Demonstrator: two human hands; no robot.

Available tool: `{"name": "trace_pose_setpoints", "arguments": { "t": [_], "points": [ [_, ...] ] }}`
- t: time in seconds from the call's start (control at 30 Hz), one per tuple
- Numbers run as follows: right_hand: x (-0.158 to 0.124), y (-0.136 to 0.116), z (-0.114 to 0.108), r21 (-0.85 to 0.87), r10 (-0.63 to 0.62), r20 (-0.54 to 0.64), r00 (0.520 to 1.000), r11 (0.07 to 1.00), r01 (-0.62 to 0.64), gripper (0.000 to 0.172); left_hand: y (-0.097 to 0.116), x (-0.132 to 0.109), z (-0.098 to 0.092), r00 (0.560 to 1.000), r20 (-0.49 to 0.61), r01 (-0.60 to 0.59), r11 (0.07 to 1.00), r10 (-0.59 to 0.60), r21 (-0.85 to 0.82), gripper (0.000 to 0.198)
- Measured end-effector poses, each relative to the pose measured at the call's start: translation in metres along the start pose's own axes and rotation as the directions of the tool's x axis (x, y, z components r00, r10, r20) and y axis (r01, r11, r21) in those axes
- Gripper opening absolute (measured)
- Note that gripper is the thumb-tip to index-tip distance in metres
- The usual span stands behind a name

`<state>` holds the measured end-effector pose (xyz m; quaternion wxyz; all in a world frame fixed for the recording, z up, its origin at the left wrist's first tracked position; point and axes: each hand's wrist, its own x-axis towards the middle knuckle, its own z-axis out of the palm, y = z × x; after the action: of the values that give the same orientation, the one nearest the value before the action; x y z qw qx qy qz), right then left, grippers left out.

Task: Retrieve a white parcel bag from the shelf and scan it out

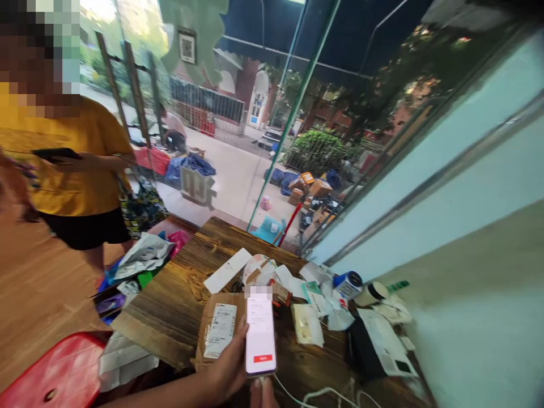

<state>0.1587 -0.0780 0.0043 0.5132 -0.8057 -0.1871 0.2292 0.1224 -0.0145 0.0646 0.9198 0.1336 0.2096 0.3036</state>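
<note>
Wood counter (170,306) is stretching out ahead of both grips, w/ clutter piling up toward the far right. A person in a yellow shirt (72,164) is standing well off to the far left of the left grip, holding a dark handset (55,153) flat. Red stool (55,374) is sitting low, left of the left grip. Black printer (365,351) is sitting right of both grips, w/ paper lying on top. Brown parcel (212,340) w/ white label (220,330) is lying flat on the counter, under & just beyond the left grip (229,365). Left grip is gripping the phone (260,334) by its left edge, holding it over the parcel's right side, screen glowing white w/ a red button low down. Right grip (261,394) is showing fingertips only, touching the phone's bottom edge; can't tell if it's open or closed. White cable (325,389) is trailing right of the right grip. Blue-capped bottle (348,284) & roll (370,294) are lying farther off, ahead-right.
</note>
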Motion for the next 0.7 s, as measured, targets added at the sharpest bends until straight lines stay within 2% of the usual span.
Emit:
{"name": "trace_pose_setpoints", "arguments": {
  "t": [0.1,0.23,0.3,0.37,0.4,0.47,0.5,0.57,0.63,0.7],
  "points": [
    [-0.007,0.02,-0.016,-0.035,-0.093,0.029,0.995,0.995,0.094,0.045,0.008,-0.003,-0.002,0.997,-0.075,0.007,1.0,-0.007,0.002,0.053],
    [-0.008,0.02,-0.01,-0.075,-0.206,0.183,0.961,0.972,0.223,0.063,0.016,0.002,-0.004,0.987,-0.161,0.016,1.0,-0.016,0.004,0.059],
    [-0.002,0.016,-0.013,-0.089,-0.259,0.273,0.926,0.952,0.293,0.061,0.025,0.006,-0.001,0.984,-0.178,0.013,1.0,-0.011,0.011,0.054],
    [0.012,0.013,-0.026,-0.141,-0.251,0.295,0.922,0.943,0.302,0.056,0.042,0.006,0.004,0.982,-0.179,-0.055,0.998,0.058,0.026,0.047],
    [0.023,0.011,-0.037,-0.188,-0.224,0.278,0.934,0.941,0.282,0.054,0.053,0.005,0.007,0.977,-0.182,-0.103,0.994,0.108,0.038,0.044],
    [0.051,0.01,-0.062,-0.282,-0.162,0.156,0.974,0.938,0.201,0.053,0.079,-0.002,0.01,0.956,-0.205,-0.197,0.977,0.209,0.077,0.045],
    [0.066,0.01,-0.074,-0.314,-0.141,0.082,0.987,0.936,0.159,0.054,0.092,-0.008,0.011,0.945,-0.236,-0.211,0.973,0.227,0.094,0.048],
    [0.096,0.012,-0.093,-0.339,-0.119,0.024,0.993,0.933,0.12,0.064,0.114,-0.023,0.007,0.934,-0.258,-0.22,0.967,0.246,0.125,0.052],
    [0.117,0.014,-0.098,-0.353,-0.133,-0.002,0.991,0.927,0.124,0.082,0.127,-0.04,-0.004,0.929,-0.261,-0.233,0.962,0.264,0.145,0.055],
    [0.124,0.013,-0.087,-0.345,-0.182,0.03,0.983,0.921,0.181,0.093,0.129,-0.057,-0.02,0.918,-0.285,-0.24,0.959,0.275,0.15,0.057]
  ]
}}
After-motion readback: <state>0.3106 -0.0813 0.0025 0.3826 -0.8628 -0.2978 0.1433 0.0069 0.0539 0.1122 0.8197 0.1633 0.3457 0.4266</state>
